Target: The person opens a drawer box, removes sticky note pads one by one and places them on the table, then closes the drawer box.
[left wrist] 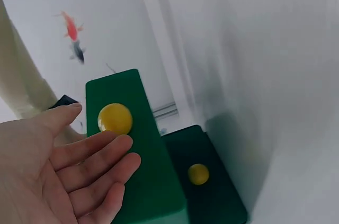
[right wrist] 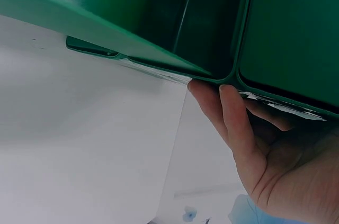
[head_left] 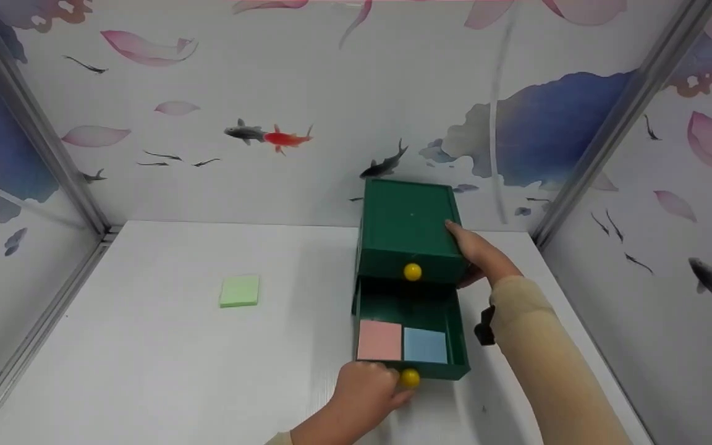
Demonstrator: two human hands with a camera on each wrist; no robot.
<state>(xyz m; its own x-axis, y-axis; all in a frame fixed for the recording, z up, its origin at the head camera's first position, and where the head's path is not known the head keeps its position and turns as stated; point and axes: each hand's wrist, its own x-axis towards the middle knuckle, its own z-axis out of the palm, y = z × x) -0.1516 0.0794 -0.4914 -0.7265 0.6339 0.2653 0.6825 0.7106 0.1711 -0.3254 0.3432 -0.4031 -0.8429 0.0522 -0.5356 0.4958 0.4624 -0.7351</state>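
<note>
A green two-drawer box [head_left: 415,216] stands toward the back right, its lower drawer [head_left: 460,337] pulled out and its upper drawer [head_left: 377,262] closed. Inside the lower drawer lie a pink sticky-note pad [head_left: 379,340] and a blue sticky-note pad [head_left: 425,345], side by side. My left hand [head_left: 365,389] is at the lower drawer's front; in the left wrist view its loosely bent fingers [left wrist: 106,152] lie just beside the yellow knob [left wrist: 115,119], thumb apart. My right hand [head_left: 483,253] rests against the box's right side, fingertips [right wrist: 230,94] at the edge between the drawers.
A light green sticky-note pad [head_left: 240,290] lies on the white table [head_left: 164,358], left of the box. Walls patterned with fish and petals [head_left: 343,80] enclose the back and both sides, with metal posts [head_left: 615,117] at the corners.
</note>
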